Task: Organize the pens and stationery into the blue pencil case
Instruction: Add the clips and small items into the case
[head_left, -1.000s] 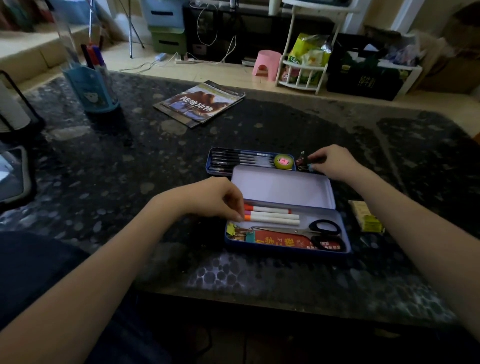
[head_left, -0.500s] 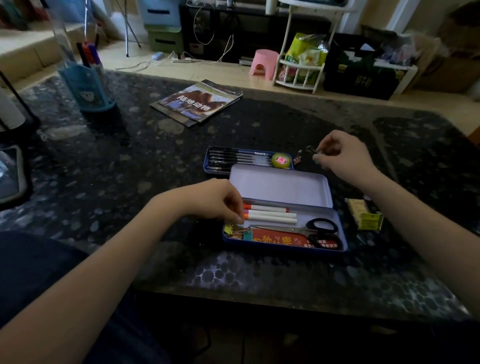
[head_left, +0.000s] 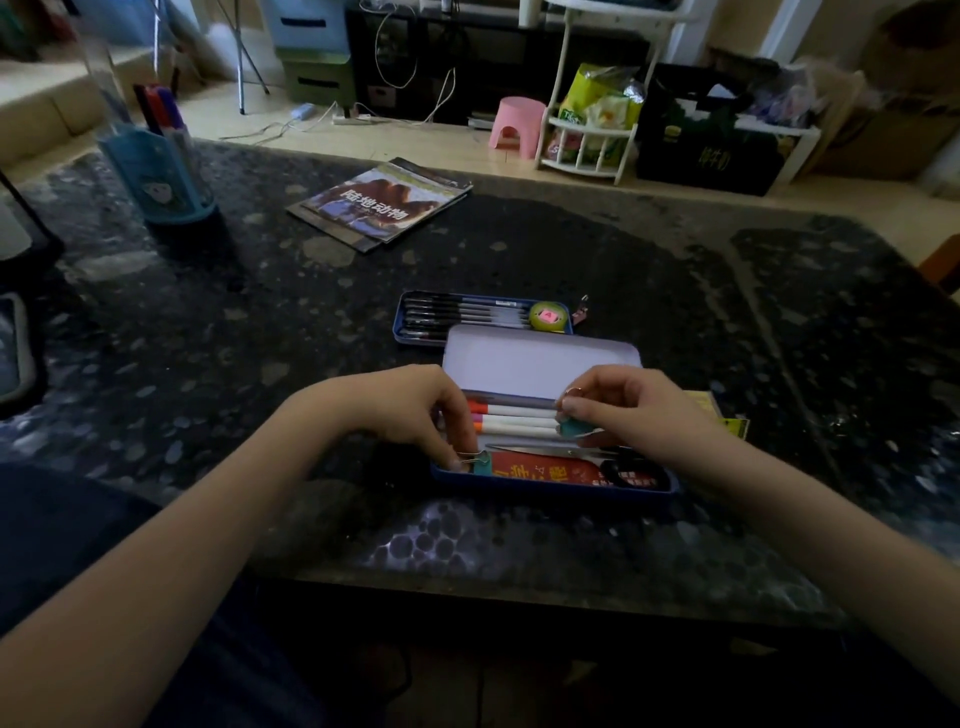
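Far left on the dark speckled surface (head_left: 156, 332): blue pen holder (head_left: 156, 176) w/ markers standing in it. Right of that, a magazine (head_left: 382, 202) lies flat, well apart from the rest.

Left hand (head_left: 410, 402) reaches into the left end of the blue pencil case (head_left: 550, 486), fingers (head_left: 457, 452) curled down and together on a teal binder clip (head_left: 475, 461) in the case's bottom-left corner; looks like a pinch on its wire handle, though blur makes the exact contact hard to tell.

Centre: case sits open near the front edge, pale lid (head_left: 540, 364) tipped back. Inside, 3 white markers (head_left: 514, 421) w/ orange/pink caps lie lengthwise, below them scissors (head_left: 561, 451) and a red card (head_left: 545, 473). Behind the lid, touching or just beside it, a second blue tray (head_left: 415, 335) w/ black pens (head_left: 457, 314) in a row and a round green-yellow item (head_left: 546, 316) at its right end. A small clip (head_left: 581, 312) just beside that tray's right end.

Right hand (head_left: 628, 410) hovers over the case's right half, fingers pinched on a 2nd teal binder clip (head_left: 575, 427), held above the markers' right ends. Yellow box (head_left: 727, 418) on the surface just right of the case, partly hidden by the wrist.
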